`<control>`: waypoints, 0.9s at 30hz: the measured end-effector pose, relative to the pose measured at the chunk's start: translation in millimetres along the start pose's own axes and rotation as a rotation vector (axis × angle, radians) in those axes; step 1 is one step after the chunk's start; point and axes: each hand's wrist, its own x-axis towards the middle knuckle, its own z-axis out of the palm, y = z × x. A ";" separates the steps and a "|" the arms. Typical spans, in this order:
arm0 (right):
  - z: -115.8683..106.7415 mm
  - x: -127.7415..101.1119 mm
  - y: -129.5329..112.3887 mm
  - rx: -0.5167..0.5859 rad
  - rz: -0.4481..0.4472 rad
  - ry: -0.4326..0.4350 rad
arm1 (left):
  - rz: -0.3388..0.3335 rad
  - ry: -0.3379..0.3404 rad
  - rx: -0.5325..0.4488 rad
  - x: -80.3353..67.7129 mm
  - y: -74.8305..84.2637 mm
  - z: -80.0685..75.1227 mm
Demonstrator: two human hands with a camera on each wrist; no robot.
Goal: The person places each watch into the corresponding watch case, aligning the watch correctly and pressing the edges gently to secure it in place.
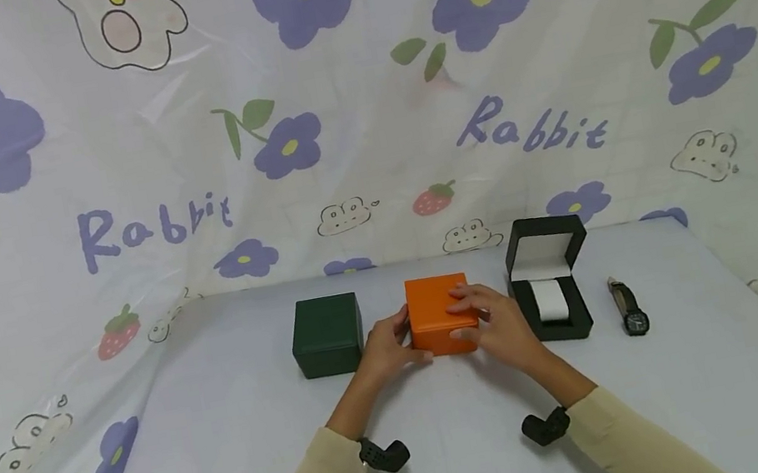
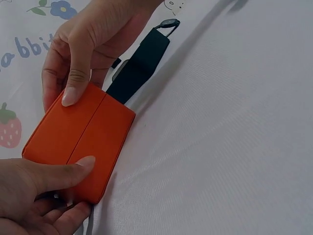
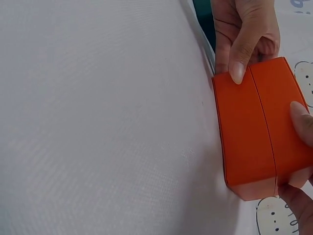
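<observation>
Both hands' grip closes on the shut orange box (image 1: 441,314), left hand (image 1: 389,346) and right hand (image 1: 495,323) flanking it

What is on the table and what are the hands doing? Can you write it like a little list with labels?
Left hand: left hand holds the left side of the orange box, thumb on its front
Right hand: right hand holds the right side of the same box, fingers on top
Orange box: closed, on the table
Green box: dark green box, closed, left of the orange one
Black box: black box, lid open, white cushion inside, right of the orange one
Watch: watch lying flat, farthest right
</observation>
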 end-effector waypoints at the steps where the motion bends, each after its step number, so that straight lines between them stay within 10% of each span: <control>1: -0.1 0.2 -0.5 0.002 0.001 0.002 | -0.001 -0.004 0.005 0.3 0.3 -0.5; 27: -30.2 -0.9 -24.0 -0.064 -0.037 -0.115 | -0.017 0.008 0.015 -20.5 25.0 -13.6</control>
